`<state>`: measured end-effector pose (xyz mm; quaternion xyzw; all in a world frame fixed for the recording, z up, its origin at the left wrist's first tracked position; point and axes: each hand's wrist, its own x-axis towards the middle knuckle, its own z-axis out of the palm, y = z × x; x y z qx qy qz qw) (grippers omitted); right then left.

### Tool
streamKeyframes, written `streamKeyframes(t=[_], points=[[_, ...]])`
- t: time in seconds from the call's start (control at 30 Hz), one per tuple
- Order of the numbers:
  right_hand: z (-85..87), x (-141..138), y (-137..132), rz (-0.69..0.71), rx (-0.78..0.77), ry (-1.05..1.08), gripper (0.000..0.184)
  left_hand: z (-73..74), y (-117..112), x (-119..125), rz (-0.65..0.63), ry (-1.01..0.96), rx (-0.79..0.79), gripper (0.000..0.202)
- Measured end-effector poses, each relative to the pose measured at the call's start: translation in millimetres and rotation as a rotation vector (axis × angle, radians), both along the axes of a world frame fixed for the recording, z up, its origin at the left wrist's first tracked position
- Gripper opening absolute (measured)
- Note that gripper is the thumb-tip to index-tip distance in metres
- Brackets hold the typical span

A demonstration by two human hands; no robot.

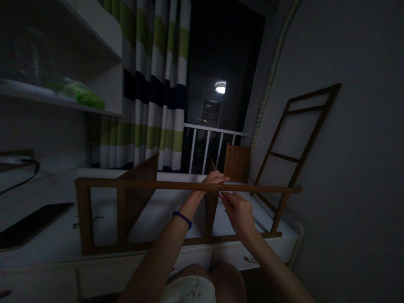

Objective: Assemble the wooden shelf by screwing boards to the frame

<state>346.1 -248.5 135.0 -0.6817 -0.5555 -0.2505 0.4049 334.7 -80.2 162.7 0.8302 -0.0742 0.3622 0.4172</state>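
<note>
A brown wooden frame with upright panels stands on its side on a white platform. My left hand rests over the top rail, fingers curled on it, above a middle upright panel. My right hand is just below and to the right, pinching a thin metal tool whose tip touches the rail. A blue bead bracelet sits on my left wrist.
A second ladder-like wooden frame leans against the right wall. A loose brown board stands behind the frame. A dark flat panel lies at left. Striped curtains and a white railing are behind. A shelf hangs upper left.
</note>
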Motion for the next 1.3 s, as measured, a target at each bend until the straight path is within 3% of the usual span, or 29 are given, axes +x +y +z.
streamKeyframes(t=[0.23,0.6,0.9,1.3], points=[[2.8,-1.5,1.5,0.099,-0.005,0.21,0.025,-0.3,-0.6,-0.9,0.006,-0.006,0.0,0.044],[-2.4,-1.2,19.9,0.351,-0.015,0.794,0.034,2.8,-1.9,-1.4,0.021,0.01,0.003,0.046],[4.4,-2.6,17.9,0.356,0.051,0.838,0.034,3.0,-1.6,-1.4,-0.002,0.005,0.009,0.042],[14.1,-6.2,16.4,0.632,-0.069,1.269,0.029,3.2,-3.8,-4.7,0.0,0.009,-0.027,0.045]])
